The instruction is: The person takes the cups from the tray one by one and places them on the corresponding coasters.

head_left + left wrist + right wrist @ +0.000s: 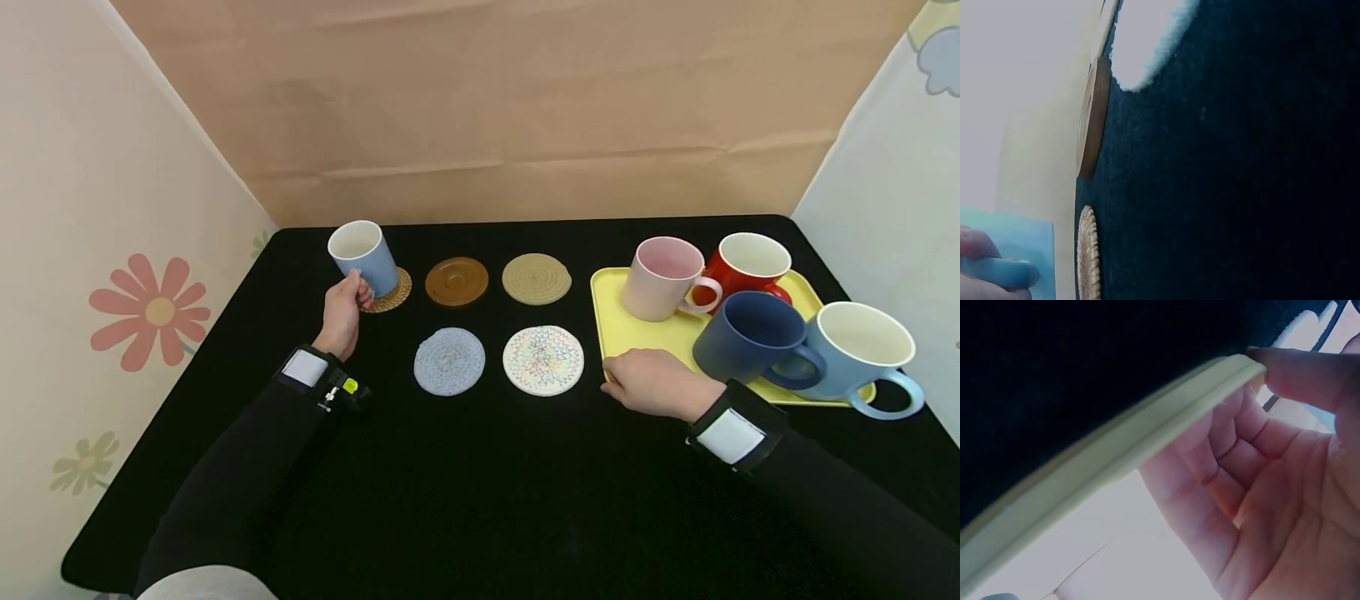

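My left hand (345, 315) grips the handle of a light blue mug (377, 268) with a white inside. The mug is held over a round woven coaster (399, 293); the left wrist view shows a gap between the mug's base (1038, 237) and the coaster (1089, 256). At the near left corner of a yellow tray (611, 321), my right hand (660, 385) holds the rim, thumb outside and fingers inside in the right wrist view. On the tray stand a pink mug (651, 287), a red mug (731, 283), a navy mug (738, 346) and a large light blue mug (840, 346).
Between mug and tray lie a brown saucer-like coaster (457, 282), a beige woven coaster (536, 279), a blue-grey coaster (449, 361) and a white patterned coaster (543, 360). The black table (480, 500) meets a brown paper wall (495, 108) behind and pale walls beside it.
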Motion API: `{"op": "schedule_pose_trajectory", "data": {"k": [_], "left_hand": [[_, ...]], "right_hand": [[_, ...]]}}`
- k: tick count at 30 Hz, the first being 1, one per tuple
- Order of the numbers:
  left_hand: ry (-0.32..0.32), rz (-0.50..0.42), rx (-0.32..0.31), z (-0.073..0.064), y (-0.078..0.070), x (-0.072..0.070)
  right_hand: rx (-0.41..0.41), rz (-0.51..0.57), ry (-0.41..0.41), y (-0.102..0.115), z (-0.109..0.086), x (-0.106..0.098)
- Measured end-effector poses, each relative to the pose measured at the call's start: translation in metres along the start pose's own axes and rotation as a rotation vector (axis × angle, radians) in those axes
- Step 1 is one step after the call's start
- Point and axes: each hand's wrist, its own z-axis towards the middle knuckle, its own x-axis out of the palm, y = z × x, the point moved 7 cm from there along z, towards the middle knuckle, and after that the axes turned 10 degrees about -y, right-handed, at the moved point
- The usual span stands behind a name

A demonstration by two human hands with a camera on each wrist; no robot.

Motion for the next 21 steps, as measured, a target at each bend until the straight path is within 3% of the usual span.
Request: {"op": "schedule_pose_trajectory", "data": {"k": [12,21], "left_hand": [[0.009,0.004,-0.033,0.007,0.011,-0.004],[0.021,0.013,-0.045,0.005,0.014,-0.003]], "right_hand": [[-0.005,-0.004,0.007,0.000,0.000,0.000],[0.003,-0.012,0.008,0.001,0.000,0.001]]}}
